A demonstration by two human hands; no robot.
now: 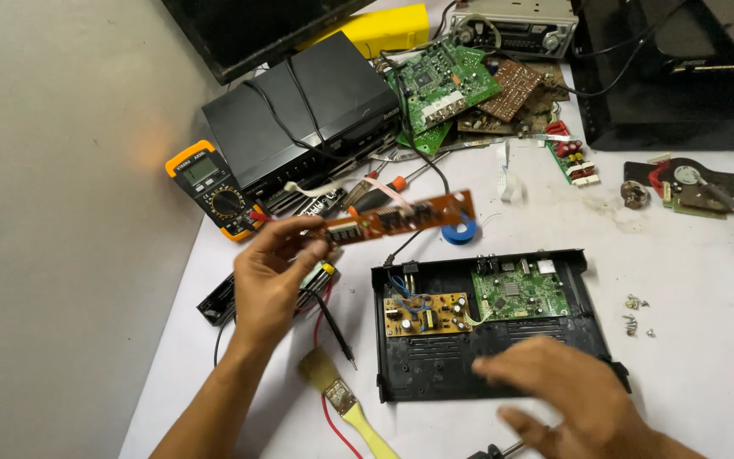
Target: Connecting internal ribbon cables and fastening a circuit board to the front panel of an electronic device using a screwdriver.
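At 5 o'clock, the right hand (567, 387) hovers blurred, grip released, over the opened black plastic case (486, 327), two boards unremoved inside. At 10 o'clock, the left hand (272, 276) pinches the freed long brown circuit strip (401, 217) above the white table (707, 255).

A narrow circuit strip (401, 217) is held up by the left hand (272, 276), above the worktop (707, 340). An opened case (486, 327) with two boards inside lies between the hands, partly under the right hand (571, 395). A multimeter (214, 191) lies behind the left hand, a brush (341, 399) before it.
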